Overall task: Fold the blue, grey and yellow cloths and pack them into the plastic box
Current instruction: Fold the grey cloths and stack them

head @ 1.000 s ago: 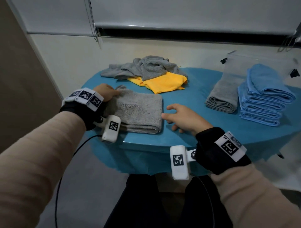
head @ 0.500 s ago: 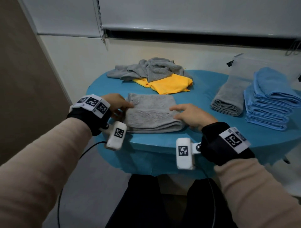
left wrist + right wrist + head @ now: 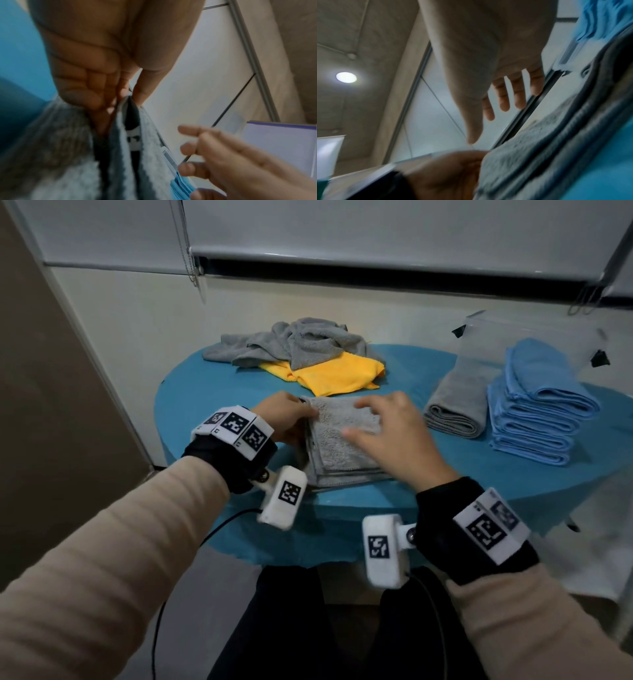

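A grey cloth [image 3: 342, 446] lies folded into a narrow stack at the near edge of the blue table [image 3: 205, 392]. My left hand [image 3: 291, 416] pinches the cloth's left edge between thumb and fingers; the left wrist view shows the layers of the grey cloth [image 3: 68, 162] held in the left hand [image 3: 120, 97]. My right hand [image 3: 387, 426] hovers over the cloth's top with fingers spread, holding nothing. In the right wrist view the right hand [image 3: 505, 101] is open above the grey cloth [image 3: 539, 148]. The clear plastic box [image 3: 513, 333] stands at the back right.
A crumpled grey cloth [image 3: 301, 344] lies on a yellow cloth [image 3: 332, 373] at the table's far side. A folded grey cloth [image 3: 459, 402] and a stack of folded blue cloths [image 3: 537, 412] sit at the right, in front of the box.
My right hand went from the table to the cloth's right edge, then leftward over it. The cloth is now folded narrower. My left hand stayed at the left edge.
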Available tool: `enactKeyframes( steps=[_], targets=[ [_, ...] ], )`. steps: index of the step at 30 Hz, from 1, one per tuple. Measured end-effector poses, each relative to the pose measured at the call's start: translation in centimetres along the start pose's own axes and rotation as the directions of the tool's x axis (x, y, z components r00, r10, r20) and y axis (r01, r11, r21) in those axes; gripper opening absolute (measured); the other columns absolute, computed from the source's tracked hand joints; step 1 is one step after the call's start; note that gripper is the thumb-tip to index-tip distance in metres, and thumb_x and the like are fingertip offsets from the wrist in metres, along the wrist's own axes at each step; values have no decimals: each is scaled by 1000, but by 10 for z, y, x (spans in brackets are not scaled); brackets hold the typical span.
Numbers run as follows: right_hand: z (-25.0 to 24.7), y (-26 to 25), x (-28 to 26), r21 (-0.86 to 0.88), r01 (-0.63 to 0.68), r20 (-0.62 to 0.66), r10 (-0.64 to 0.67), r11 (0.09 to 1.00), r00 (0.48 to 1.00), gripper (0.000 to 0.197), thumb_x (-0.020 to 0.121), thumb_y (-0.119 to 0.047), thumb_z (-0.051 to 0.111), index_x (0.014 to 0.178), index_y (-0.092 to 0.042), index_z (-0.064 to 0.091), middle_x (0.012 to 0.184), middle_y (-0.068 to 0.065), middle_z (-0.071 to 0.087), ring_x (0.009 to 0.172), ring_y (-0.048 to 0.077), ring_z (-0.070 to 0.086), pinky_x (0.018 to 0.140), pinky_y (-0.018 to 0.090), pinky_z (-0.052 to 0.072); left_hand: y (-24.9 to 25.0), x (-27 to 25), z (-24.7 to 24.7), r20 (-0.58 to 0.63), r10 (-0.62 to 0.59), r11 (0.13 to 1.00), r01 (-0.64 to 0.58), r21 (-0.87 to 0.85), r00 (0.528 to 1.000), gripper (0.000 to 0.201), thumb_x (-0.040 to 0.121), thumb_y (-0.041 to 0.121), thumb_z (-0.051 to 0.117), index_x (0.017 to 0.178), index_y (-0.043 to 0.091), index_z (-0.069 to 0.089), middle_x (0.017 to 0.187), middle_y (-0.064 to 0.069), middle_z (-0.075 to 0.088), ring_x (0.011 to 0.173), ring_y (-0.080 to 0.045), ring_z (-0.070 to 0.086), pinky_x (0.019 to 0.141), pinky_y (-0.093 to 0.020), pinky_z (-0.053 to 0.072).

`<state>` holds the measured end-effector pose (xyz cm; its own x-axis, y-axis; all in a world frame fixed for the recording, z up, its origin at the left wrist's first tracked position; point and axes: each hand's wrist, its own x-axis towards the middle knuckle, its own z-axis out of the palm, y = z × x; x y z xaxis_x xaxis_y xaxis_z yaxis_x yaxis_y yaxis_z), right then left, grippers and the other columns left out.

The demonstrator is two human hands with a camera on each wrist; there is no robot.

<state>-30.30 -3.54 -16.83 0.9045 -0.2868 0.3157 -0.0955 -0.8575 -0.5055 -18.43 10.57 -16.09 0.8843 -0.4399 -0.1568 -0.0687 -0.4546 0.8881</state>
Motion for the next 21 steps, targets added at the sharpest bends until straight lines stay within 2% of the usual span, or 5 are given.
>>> enactKeyframes(
  steps=[5, 11, 14, 17, 21],
  targets=[
    [30, -30, -20, -150, 131, 120, -114, 980, 986, 69, 69, -59, 70, 121, -25, 39, 117, 0, 45, 112, 23, 45, 90, 41, 42, -7, -6, 3, 64, -8, 962, 25, -272, 998, 24, 97, 8, 46, 74, 2, 46, 64, -16, 49, 38, -18, 55, 39, -24, 49],
    [34, -20, -14, -96, 228, -8, -230, 969, 973, 23, 87, -29, 59, 104, -14, 55, 101, 4, 57, 99, 26, 51, 83, 40, 43, -11, -3, 4, 94, -42, 897, 79, -435, 995, 15, 95, 2, 44, 81, -2, 45, 55, -12, 55, 40, -19, 60, 44, -29, 55],
    [32, -17, -13, 0, 282, -28, -282, 959, 959, 23, 93, -27, 56, 102, -9, 67, 99, 7, 63, 96, 27, 54, 82, 40, 44, -12, 2, 3, 66, -101, 866, 120, -485, 993, 26, 93, 4, 51, 114, -9, 45, 75, -15, 52, 49, -21, 61, 44, -28, 54],
    [30, -16, -13, 132, 299, -57, -294, 945, 954, 21, 90, -20, 61, 107, -10, 71, 99, 7, 67, 93, 23, 59, 83, 35, 47, -18, 11, -2, -17, -80, 841, 58, -538, 997, 63, 91, 4, 56, 145, 12, 24, 87, -15, 55, 62, -22, 57, 42, -27, 53],
    [29, -16, -15, 194, 293, -64, -285, 936, 956, 21, 85, -12, 67, 105, -10, 73, 98, 6, 71, 90, 16, 62, 82, 23, 46, -21, 16, -10, -28, -80, 849, 53, -526, 996, 19, 87, -3, 59, 106, 0, 61, 82, -13, 61, 55, -17, 62, 46, -24, 53]
  ],
)
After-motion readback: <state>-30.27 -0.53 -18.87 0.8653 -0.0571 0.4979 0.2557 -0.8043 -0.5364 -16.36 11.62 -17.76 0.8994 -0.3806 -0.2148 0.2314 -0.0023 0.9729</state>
